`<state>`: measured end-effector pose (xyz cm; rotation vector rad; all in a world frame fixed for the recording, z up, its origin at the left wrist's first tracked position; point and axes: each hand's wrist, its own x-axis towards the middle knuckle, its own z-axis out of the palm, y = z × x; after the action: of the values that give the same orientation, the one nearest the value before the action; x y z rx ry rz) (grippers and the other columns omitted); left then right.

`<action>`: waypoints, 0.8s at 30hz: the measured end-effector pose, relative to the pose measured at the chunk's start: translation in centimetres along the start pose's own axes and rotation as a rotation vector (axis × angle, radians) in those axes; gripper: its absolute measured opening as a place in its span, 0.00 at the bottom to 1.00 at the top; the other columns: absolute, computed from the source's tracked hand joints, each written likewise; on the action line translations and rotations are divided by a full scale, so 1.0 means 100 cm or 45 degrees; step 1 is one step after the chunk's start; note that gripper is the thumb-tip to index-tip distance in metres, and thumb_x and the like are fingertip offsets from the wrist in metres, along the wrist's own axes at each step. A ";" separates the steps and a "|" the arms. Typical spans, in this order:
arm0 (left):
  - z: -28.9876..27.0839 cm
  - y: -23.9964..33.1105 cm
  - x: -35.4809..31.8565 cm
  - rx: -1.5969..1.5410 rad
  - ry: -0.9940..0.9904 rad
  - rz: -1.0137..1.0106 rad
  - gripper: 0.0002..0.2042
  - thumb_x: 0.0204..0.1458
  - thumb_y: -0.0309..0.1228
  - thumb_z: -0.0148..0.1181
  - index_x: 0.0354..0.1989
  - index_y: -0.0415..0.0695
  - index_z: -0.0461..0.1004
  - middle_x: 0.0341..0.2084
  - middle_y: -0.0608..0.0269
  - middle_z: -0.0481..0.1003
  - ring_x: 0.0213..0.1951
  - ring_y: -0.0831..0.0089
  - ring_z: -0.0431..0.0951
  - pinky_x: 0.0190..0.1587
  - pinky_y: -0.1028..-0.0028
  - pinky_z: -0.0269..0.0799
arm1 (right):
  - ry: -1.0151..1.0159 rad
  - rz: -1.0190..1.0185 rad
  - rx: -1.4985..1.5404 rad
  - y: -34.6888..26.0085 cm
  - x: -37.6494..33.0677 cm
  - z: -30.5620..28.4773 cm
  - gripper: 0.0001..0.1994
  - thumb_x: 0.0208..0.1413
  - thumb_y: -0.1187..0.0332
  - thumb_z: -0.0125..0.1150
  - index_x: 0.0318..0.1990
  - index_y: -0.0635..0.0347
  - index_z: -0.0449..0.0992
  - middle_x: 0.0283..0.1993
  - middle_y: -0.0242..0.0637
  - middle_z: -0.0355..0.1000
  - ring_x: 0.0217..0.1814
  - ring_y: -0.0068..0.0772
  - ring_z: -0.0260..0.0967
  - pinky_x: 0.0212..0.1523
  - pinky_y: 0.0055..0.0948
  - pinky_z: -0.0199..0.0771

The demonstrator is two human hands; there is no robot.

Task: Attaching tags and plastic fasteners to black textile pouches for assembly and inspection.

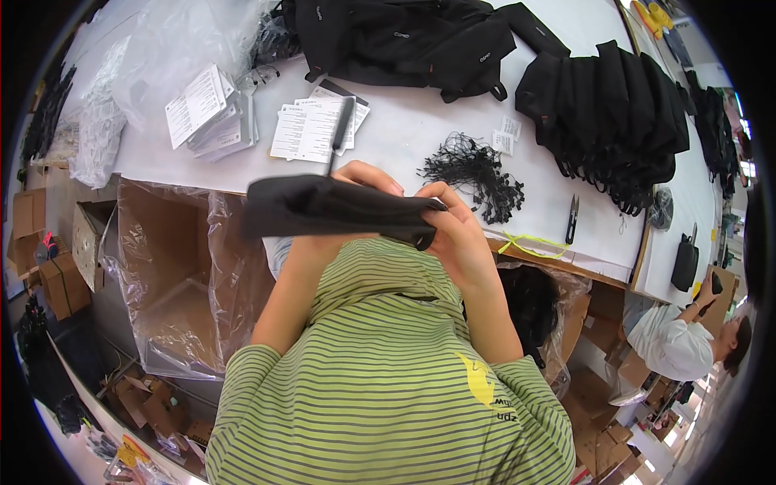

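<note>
Both my hands hold a small black fabric pouch (331, 208) in front of my body, above the table's near edge. My left hand (368, 176) grips it from behind, its fingertips showing over the top edge while the rest is mostly hidden. At the pouch's right end, my right hand (459, 230) pinches the edge between thumb and fingers. From the pouch's top, a narrow dark piece (344, 125) sticks up on a thin stem, blurred by motion; I cannot make out what it is. Beyond it lie printed white cards (299, 131).
Black string loops (477, 174) are heaped right of the cards, with thread snips (572, 220) beside them. Stacked black pouches (606, 113) and larger black fabric items (396, 44) lie farther back. A plastic-lined cardboard box (166, 275) stands at lower left. Another person (671, 347) works at right.
</note>
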<state>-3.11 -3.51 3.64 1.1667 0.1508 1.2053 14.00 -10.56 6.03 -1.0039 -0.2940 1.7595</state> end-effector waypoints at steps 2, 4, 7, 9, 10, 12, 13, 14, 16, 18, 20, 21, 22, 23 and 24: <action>0.000 0.011 0.001 -0.059 0.124 -0.200 0.12 0.45 0.29 0.65 0.38 0.46 0.71 0.35 0.51 0.72 0.43 0.57 0.71 0.48 0.63 0.67 | -0.072 -0.008 -0.010 -0.001 -0.003 0.000 0.08 0.57 0.71 0.54 0.43 0.58 0.69 0.28 0.23 0.65 0.21 0.08 0.52 0.20 0.12 0.50; -0.002 0.009 0.000 -0.103 0.143 -0.221 0.12 0.44 0.28 0.66 0.37 0.46 0.71 0.36 0.52 0.72 0.43 0.57 0.71 0.48 0.63 0.67 | -0.031 -0.001 -0.081 -0.003 -0.007 0.005 0.08 0.57 0.70 0.54 0.44 0.58 0.69 0.28 0.23 0.64 0.21 0.08 0.52 0.20 0.12 0.49; -0.001 0.006 0.001 -0.097 0.115 -0.203 0.12 0.43 0.27 0.66 0.36 0.45 0.72 0.36 0.52 0.72 0.43 0.57 0.71 0.48 0.63 0.67 | -0.020 -0.085 -0.104 0.002 -0.003 0.000 0.08 0.58 0.69 0.55 0.44 0.57 0.69 0.28 0.22 0.64 0.21 0.08 0.52 0.20 0.12 0.49; -0.001 0.003 0.002 -0.022 -0.004 -0.095 0.11 0.43 0.27 0.66 0.35 0.45 0.72 0.36 0.52 0.72 0.43 0.57 0.71 0.48 0.63 0.68 | 0.007 -0.085 -0.068 0.003 -0.001 0.001 0.08 0.57 0.69 0.55 0.43 0.57 0.69 0.28 0.22 0.64 0.21 0.08 0.52 0.20 0.12 0.49; -0.001 0.003 0.002 -0.021 -0.004 -0.095 0.11 0.43 0.27 0.66 0.35 0.45 0.72 0.36 0.52 0.72 0.43 0.57 0.71 0.48 0.63 0.68 | 0.034 -0.085 -0.033 0.003 -0.001 0.002 0.08 0.57 0.69 0.55 0.43 0.56 0.68 0.27 0.22 0.63 0.22 0.08 0.52 0.20 0.12 0.49; 0.000 0.004 0.000 0.032 0.031 -0.157 0.12 0.43 0.27 0.66 0.36 0.45 0.72 0.36 0.52 0.72 0.43 0.57 0.71 0.48 0.63 0.68 | 0.010 -0.095 -0.007 0.005 0.001 0.000 0.07 0.58 0.69 0.55 0.43 0.56 0.68 0.27 0.21 0.63 0.22 0.07 0.53 0.20 0.12 0.49; 0.001 0.005 0.000 0.032 0.030 -0.156 0.12 0.43 0.27 0.66 0.36 0.45 0.72 0.36 0.52 0.72 0.43 0.57 0.71 0.48 0.63 0.68 | -0.014 -0.104 0.017 0.006 0.002 -0.001 0.06 0.58 0.69 0.55 0.42 0.56 0.68 0.27 0.21 0.63 0.22 0.07 0.53 0.20 0.12 0.49; 0.001 0.007 -0.001 0.024 0.092 -0.224 0.12 0.42 0.28 0.66 0.35 0.44 0.72 0.36 0.53 0.72 0.43 0.57 0.71 0.49 0.63 0.68 | -0.014 -0.105 0.017 0.007 0.002 -0.002 0.06 0.58 0.69 0.55 0.42 0.56 0.68 0.27 0.21 0.63 0.22 0.07 0.53 0.20 0.12 0.49; 0.004 0.010 -0.002 0.016 0.153 -0.292 0.12 0.42 0.28 0.66 0.35 0.44 0.72 0.36 0.53 0.72 0.43 0.57 0.71 0.49 0.63 0.67 | -0.023 -0.074 0.021 0.008 0.003 -0.003 0.08 0.58 0.69 0.54 0.44 0.57 0.68 0.27 0.22 0.63 0.22 0.08 0.53 0.20 0.12 0.49; 0.006 0.014 -0.001 -0.082 0.284 -0.333 0.13 0.41 0.29 0.66 0.36 0.41 0.73 0.36 0.54 0.72 0.44 0.59 0.71 0.49 0.64 0.67 | -0.025 -0.118 -0.032 0.005 0.000 0.002 0.09 0.58 0.70 0.54 0.46 0.57 0.68 0.28 0.23 0.64 0.22 0.09 0.54 0.20 0.12 0.50; -0.003 0.006 -0.014 -0.176 0.408 -0.344 0.18 0.41 0.24 0.66 0.42 0.39 0.70 0.39 0.57 0.72 0.45 0.63 0.72 0.50 0.66 0.67 | -0.029 -0.162 -0.083 0.005 -0.002 0.005 0.10 0.58 0.70 0.55 0.47 0.58 0.69 0.28 0.24 0.65 0.22 0.10 0.54 0.20 0.12 0.51; -0.006 0.004 -0.019 -0.269 0.533 -0.355 0.23 0.41 0.19 0.65 0.49 0.37 0.68 0.42 0.60 0.73 0.46 0.68 0.73 0.51 0.69 0.68 | 0.061 -0.365 -0.289 0.007 -0.003 0.005 0.11 0.58 0.70 0.56 0.48 0.59 0.70 0.30 0.26 0.66 0.23 0.11 0.56 0.21 0.13 0.54; -0.007 0.002 -0.021 -0.266 0.533 -0.354 0.23 0.41 0.19 0.65 0.49 0.37 0.68 0.42 0.60 0.73 0.46 0.68 0.73 0.51 0.69 0.68 | 0.152 -0.569 -0.494 0.010 -0.004 0.004 0.12 0.57 0.70 0.58 0.49 0.59 0.72 0.31 0.27 0.68 0.23 0.12 0.58 0.21 0.13 0.56; -0.007 0.002 -0.021 -0.323 0.595 -0.329 0.23 0.42 0.18 0.64 0.50 0.38 0.67 0.43 0.61 0.72 0.46 0.68 0.72 0.52 0.68 0.68 | 0.235 -0.644 -0.564 0.013 -0.005 -0.001 0.11 0.55 0.72 0.61 0.45 0.60 0.75 0.33 0.29 0.70 0.26 0.12 0.62 0.23 0.13 0.61; -0.007 0.001 -0.021 -0.380 0.657 -0.304 0.24 0.44 0.18 0.64 0.51 0.40 0.66 0.43 0.62 0.72 0.47 0.67 0.72 0.52 0.67 0.68 | 0.235 -0.645 -0.563 0.014 -0.006 0.001 0.11 0.55 0.72 0.61 0.45 0.60 0.75 0.33 0.29 0.70 0.26 0.12 0.62 0.23 0.13 0.61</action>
<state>-4.51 -4.78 2.44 0.5447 0.4684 1.2428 13.07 -11.64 5.48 -1.2618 -0.7705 1.1543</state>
